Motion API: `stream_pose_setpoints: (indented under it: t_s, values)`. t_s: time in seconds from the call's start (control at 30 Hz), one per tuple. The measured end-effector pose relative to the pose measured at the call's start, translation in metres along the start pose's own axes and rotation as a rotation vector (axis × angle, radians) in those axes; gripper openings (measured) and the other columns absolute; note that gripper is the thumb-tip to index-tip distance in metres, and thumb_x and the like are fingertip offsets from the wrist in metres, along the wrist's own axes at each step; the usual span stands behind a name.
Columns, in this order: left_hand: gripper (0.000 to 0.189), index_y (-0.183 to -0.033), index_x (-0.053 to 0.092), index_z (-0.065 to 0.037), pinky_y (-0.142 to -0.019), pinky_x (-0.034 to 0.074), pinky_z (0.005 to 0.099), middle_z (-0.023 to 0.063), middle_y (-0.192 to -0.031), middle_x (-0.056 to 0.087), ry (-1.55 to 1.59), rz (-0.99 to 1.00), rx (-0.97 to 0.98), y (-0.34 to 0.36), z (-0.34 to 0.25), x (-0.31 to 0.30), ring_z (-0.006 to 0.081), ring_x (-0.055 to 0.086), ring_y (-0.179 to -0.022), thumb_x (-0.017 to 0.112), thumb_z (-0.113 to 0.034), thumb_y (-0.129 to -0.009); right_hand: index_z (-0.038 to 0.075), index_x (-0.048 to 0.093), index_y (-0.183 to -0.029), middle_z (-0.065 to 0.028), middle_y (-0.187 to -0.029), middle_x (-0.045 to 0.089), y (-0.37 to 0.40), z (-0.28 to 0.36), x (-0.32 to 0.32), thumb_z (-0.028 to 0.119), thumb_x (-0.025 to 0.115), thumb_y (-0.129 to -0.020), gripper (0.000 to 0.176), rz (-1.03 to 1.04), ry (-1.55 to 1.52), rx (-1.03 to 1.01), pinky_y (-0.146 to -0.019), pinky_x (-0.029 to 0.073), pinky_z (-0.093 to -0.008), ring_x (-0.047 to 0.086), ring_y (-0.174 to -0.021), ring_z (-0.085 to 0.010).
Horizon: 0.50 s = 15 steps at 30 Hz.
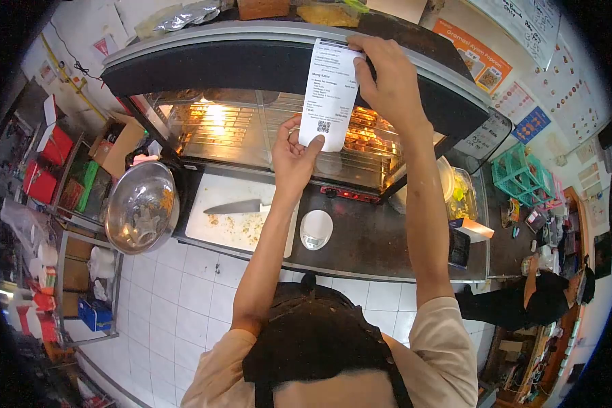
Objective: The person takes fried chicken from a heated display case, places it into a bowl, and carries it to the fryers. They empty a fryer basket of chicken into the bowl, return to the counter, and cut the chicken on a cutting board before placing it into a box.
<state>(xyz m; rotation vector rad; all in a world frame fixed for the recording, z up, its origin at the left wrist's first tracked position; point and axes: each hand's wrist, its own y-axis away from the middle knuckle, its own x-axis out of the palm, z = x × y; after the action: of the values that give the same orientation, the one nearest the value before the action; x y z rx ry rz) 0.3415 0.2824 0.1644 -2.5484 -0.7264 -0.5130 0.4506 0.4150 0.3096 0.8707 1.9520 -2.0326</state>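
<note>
A printed paper receipt (330,95) with a QR code near its bottom hangs upright against the front of the glass food warmer (251,61). My left hand (294,160) pinches its lower edge, thumb in front. Up at the warmer's top rim, my right hand (393,75) has its fingers on the receipt's upper right corner. Behind the paper, lit racks with browned food show through the glass. Below my left wrist, a large knife (234,207) lies on a white cutting board (204,228) strewn with crumbs. A small white kitchen scale (316,229) stands to the right of the board.
A big steel bowl (141,207) with food remains sits left of the board. A tray of yellow and green food (461,194) and teal baskets (521,172) stand at the right. Another person (537,299) in dark clothes is at the far right.
</note>
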Motion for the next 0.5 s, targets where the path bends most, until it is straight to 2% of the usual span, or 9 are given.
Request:
stream_pose_setpoints:
  t_s: [0.07, 0.17, 0.2, 0.23, 0.3, 0.33, 0.4, 0.43, 0.5]
  values:
    - [0.055, -0.131, 0.036, 0.001, -0.086, 0.051, 0.0261, 0.0187, -0.117, 0.061, -0.025, 0.016, -0.034, 0.000, -0.002, -0.001, 0.0173, 0.061, -0.105, 0.062, 0.008, -0.083, 0.005, 0.061, -0.110, -0.0130, -0.102, 0.065, 0.000, 0.001, -0.002, 0.005, 0.057, -0.083, 0.028, 0.015, 0.001, 0.029, -0.083, 0.046, -0.0402, 0.058, -0.093, -0.0320]
    - [0.070, -0.139, 0.030, -0.003, -0.087, 0.051, 0.0295, 0.0195, -0.129, 0.052, -0.155, -0.048, 0.113, -0.001, 0.004, 0.006, 0.0192, 0.053, -0.115, 0.068, 0.002, -0.080, 0.005, 0.062, -0.111, -0.0146, -0.103, 0.065, -0.009, -0.013, 0.000, 0.005, 0.057, -0.083, 0.029, -0.011, -0.011, 0.028, -0.089, 0.046, -0.0398, 0.059, -0.099, -0.0328]
    - [0.076, -0.141, 0.028, -0.005, -0.087, 0.051, 0.0316, 0.0188, -0.132, 0.048, -0.290, -0.031, 0.077, -0.003, 0.024, -0.007, 0.0203, 0.050, -0.117, 0.072, -0.002, -0.079, 0.004, 0.063, -0.110, -0.0156, -0.106, 0.064, -0.014, -0.018, 0.001, 0.005, 0.059, -0.082, 0.028, 0.003, 0.006, 0.037, -0.090, 0.046, -0.0416, 0.058, -0.102, -0.0347]
    - [0.083, -0.144, 0.026, -0.007, -0.087, 0.050, 0.0337, 0.0180, -0.135, 0.045, -0.424, -0.030, 0.030, -0.002, 0.042, -0.025, 0.0215, 0.046, -0.120, 0.075, -0.007, -0.077, 0.005, 0.063, -0.111, -0.0157, -0.108, 0.064, -0.019, -0.019, -0.003, 0.006, 0.059, -0.082, 0.029, 0.044, -0.015, 0.101, -0.092, 0.045, -0.0416, 0.059, -0.103, -0.0340]
    - [0.088, -0.144, 0.027, -0.008, -0.084, 0.050, 0.0347, 0.0168, -0.131, 0.047, -0.421, -0.100, -0.102, 0.015, 0.038, -0.049, 0.0214, 0.049, -0.115, 0.080, -0.014, -0.074, 0.004, 0.061, -0.117, -0.0164, -0.111, 0.064, -0.034, -0.028, -0.004, 0.008, 0.059, -0.085, 0.032, 0.098, -0.018, 0.069, -0.094, 0.044, -0.0400, 0.059, -0.104, -0.0328]
    - [0.088, -0.144, 0.027, -0.008, -0.084, 0.050, 0.0351, 0.0165, -0.131, 0.048, -0.412, -0.193, -0.176, 0.028, 0.044, -0.068, 0.0216, 0.050, -0.113, 0.080, -0.015, -0.074, 0.003, 0.060, -0.119, -0.0163, -0.113, 0.063, -0.043, -0.016, -0.011, 0.010, 0.061, -0.085, 0.035, 0.064, -0.056, 0.097, -0.094, 0.044, -0.0392, 0.059, -0.106, -0.0317]
    - [0.088, -0.144, 0.028, -0.009, -0.082, 0.050, 0.0358, 0.0159, -0.129, 0.048, -0.380, -0.330, -0.311, 0.072, 0.064, -0.128, 0.0218, 0.051, -0.110, 0.080, -0.016, -0.074, 0.002, 0.059, -0.122, -0.0152, -0.115, 0.063, -0.041, 0.010, -0.024, 0.005, 0.065, -0.085, 0.038, -0.079, 0.001, 0.125, -0.094, 0.045, -0.0358, 0.060, -0.107, -0.0268]
    - [0.087, -0.143, 0.029, -0.009, -0.080, 0.050, 0.0354, 0.0154, -0.127, 0.050, -0.334, -0.439, -0.384, 0.098, 0.065, -0.158, 0.0216, 0.054, -0.106, 0.081, -0.016, -0.073, -0.001, 0.059, -0.121, -0.0160, -0.114, 0.064, -0.031, 0.019, -0.024, 0.002, 0.065, -0.085, 0.037, -0.177, -0.064, 0.219, -0.092, 0.047, -0.0353, 0.062, -0.102, -0.0260]
    - [0.085, -0.142, 0.030, -0.007, -0.073, 0.050, 0.0325, 0.0152, -0.120, 0.055, -0.343, -0.645, -0.558, 0.156, 0.069, -0.235, 0.0212, 0.059, -0.096, 0.079, -0.017, -0.073, -0.001, 0.058, -0.122, -0.0179, -0.109, 0.065, 0.008, 0.028, -0.014, 0.010, 0.062, -0.090, 0.033, -0.245, -0.318, 0.396, -0.091, 0.049, -0.0380, 0.064, -0.098, -0.0275]
